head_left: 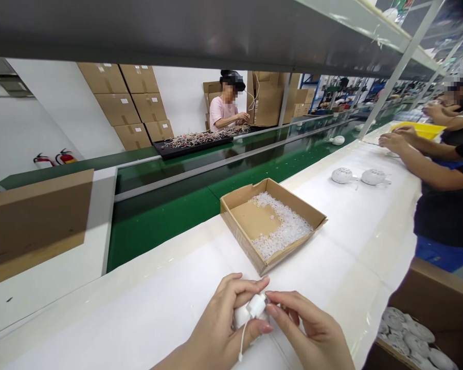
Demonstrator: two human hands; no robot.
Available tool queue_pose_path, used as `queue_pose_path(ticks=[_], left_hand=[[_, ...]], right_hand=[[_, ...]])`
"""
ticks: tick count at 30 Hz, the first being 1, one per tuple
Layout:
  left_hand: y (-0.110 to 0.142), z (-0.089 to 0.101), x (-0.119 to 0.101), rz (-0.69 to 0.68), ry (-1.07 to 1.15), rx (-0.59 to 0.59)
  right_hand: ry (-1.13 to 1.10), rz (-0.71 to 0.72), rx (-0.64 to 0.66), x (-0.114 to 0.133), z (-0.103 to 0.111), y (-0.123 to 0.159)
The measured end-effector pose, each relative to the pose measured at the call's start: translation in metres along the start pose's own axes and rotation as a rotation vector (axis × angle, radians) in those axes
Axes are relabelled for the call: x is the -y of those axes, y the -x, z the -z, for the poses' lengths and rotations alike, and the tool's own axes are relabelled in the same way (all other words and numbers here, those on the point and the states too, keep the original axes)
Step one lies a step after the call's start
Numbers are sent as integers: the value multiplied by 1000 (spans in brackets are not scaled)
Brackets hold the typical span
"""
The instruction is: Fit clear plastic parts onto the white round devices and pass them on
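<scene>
Low over the near edge of the white worktable, my left hand (216, 324) is closed around a white plastic device (256, 306) with a blocky neck. A short white cord (242, 341) hangs from it beside my left thumb. My right hand (312, 326) pinches at the neck's right end with thumb and forefinger. Something small and clear seems to sit between those fingertips, too small to make out. Just beyond my hands is a shallow cardboard tray (239, 234) with many small translucent rings (283, 228) heaped along its right side.
Two white perforated round devices (341, 176) lie farther along the worktable (170, 303). A green conveyor (158, 226) runs behind it. At right, a co-worker's arms (420, 154) reach over the table, and an open carton (440, 298) holds several white devices. A shelf (177, 31) hangs overhead.
</scene>
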State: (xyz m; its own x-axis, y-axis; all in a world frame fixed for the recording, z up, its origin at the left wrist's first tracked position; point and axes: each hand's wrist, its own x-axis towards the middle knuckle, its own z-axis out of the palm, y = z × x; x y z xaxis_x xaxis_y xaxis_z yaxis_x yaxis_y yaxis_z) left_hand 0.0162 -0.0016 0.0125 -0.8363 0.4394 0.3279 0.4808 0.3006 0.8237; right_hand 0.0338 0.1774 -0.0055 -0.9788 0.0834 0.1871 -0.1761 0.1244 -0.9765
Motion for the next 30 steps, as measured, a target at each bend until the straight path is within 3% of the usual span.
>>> queue_pose_path(ticks=[4, 10, 17, 23, 27, 30], left_hand=[[0, -3, 2, -178, -96, -23], [-3, -6, 2, -268, -133, -86], [-5, -6, 3, -341, -171, -113], [-6, -9, 1, -321, -181, -119], [-5, -10, -1, -284, -160, -141], [-4, -10, 0, -256, -149, -128]], right_hand=[[-57, 77, 47, -8, -1, 0], [-205, -122, 52, -3, -5, 7], [-175, -4, 75, 4, -2, 3], [-113, 115, 251, -5, 10, -7], [-152, 105, 146, -10, 4, -4], [-118, 216, 30, -8, -2, 2]])
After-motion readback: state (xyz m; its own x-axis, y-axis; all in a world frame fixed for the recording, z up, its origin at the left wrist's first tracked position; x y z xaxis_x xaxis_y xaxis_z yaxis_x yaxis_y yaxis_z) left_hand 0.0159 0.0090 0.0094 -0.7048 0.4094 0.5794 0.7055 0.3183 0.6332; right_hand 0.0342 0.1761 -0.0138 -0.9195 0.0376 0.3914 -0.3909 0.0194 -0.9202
